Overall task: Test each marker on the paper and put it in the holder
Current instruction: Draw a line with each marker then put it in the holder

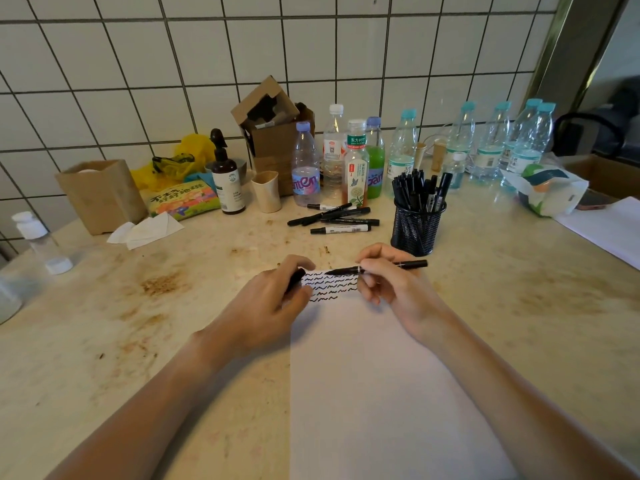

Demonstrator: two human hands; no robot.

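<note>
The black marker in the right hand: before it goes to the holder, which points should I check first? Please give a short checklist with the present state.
1. Uncapped black marker held firmly by the right hand: ok.
2. Black cap ready in the left hand: ok.
3. Cap back on the tip: not ok, tip bare.
4. This marker's squiggle on the white paper sheet: cannot tell.
5. Room in the black mesh holder: cannot tell, many markers stand inside.
6. Path to the holder free: ok.

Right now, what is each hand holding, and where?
Right hand grips an uncapped black marker mid-barrel. Left hand pinches what looks like its cap.
</note>
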